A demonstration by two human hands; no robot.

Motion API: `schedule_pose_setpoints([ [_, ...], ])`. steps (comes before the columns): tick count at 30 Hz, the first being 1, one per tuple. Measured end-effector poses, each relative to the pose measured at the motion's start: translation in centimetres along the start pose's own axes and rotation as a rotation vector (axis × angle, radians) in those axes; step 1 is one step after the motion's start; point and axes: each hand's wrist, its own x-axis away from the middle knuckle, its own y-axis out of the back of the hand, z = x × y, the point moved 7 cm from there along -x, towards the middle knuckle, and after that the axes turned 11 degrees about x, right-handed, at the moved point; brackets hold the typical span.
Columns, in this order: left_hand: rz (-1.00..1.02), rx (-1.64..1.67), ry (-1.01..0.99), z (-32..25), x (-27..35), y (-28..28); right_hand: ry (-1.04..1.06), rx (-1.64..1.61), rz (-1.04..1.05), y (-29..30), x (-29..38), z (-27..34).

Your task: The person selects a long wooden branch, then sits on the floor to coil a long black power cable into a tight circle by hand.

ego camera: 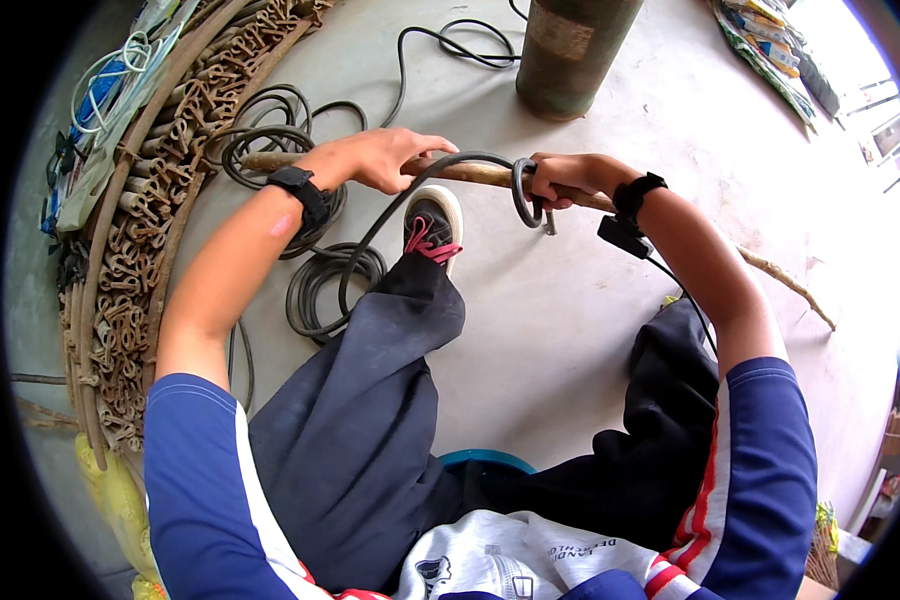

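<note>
A long wooden stick (472,172) lies crosswise in front of me, above the floor. My right hand (570,178) is closed around it. Right beside those fingers, a black cable (420,184) makes a loop around the stick, and a small metal end (550,223) hangs below. My left hand (382,159) lies over the stick further left, thumb and index finger apart; its other fingers are partly hidden. Coils of the same cable (307,300) rest on the floor by my left shoe (433,225).
At the left stands a stack of brown tubular pieces (142,202) between wooden poles, with bags (97,172) beyond. A worn metal cylinder (574,60) stands ahead. Folded sacks (772,45) lie at the far right. Part of a blue-green rim (487,454) shows below me.
</note>
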Motion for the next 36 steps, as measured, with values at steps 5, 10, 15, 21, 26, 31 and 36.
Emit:
schedule_pose_setpoints([
  [5,-0.109,-0.042,-0.185,-1.3,-0.2,-0.3,0.019,0.091,-0.162,0.8,-1.1,-0.2],
  [10,-0.136,-0.101,-0.205,-3.2,-4.6,-3.5,0.131,0.458,-0.3,0.8,-3.8,1.1],
  [15,-0.426,0.12,0.285,-2.3,-6.6,-4.3,0.228,0.491,-0.546,2.1,-4.9,0.3],
  [21,-0.235,0.589,0.377,2.2,-6.0,-6.1,0.267,0.587,-0.773,1.6,-3.2,0.4],
  [26,-0.538,0.157,0.182,2.9,-5.5,-5.3,0.325,0.526,-0.973,0.6,-1.5,0.4],
  [31,-0.675,0.281,0.269,7.3,-3.1,-1.6,0.363,0.922,-1.053,-1.4,-0.2,1.5],
  [36,-0.988,0.506,0.442,14.3,5.0,4.2,0.255,1.283,-0.898,-0.7,-1.6,-1.5],
])
